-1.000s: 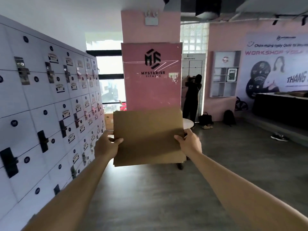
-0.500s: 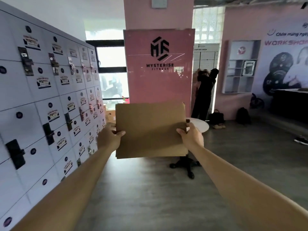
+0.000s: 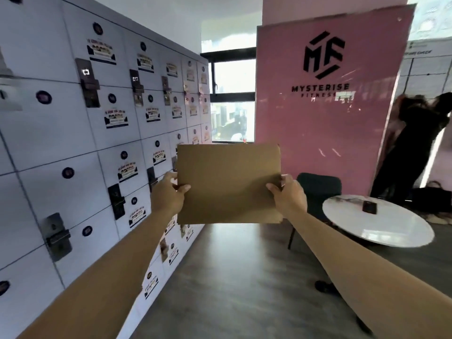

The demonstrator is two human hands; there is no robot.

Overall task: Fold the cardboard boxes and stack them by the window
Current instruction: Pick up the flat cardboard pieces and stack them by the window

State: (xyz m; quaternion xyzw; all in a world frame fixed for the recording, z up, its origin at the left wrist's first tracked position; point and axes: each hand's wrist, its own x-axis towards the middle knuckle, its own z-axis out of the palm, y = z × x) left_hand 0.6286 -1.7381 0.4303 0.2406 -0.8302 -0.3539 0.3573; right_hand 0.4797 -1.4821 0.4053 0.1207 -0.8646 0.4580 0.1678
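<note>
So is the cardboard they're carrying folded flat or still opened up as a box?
Folded flat: the cardboard shows as one thin upright panel, gripped at its side edges by the left hand and right hand.

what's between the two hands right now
The flattened cardboard, held upright; the left hand grips one side edge and the right hand the other, in the head view.

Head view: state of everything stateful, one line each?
flattened cardboard: folded flat, upright, held off the floor
left hand: grips the left edge
right hand: grips the right edge
lockers: doors closed
round table: small dark object on top
window: ahead, no stack visible
</note>
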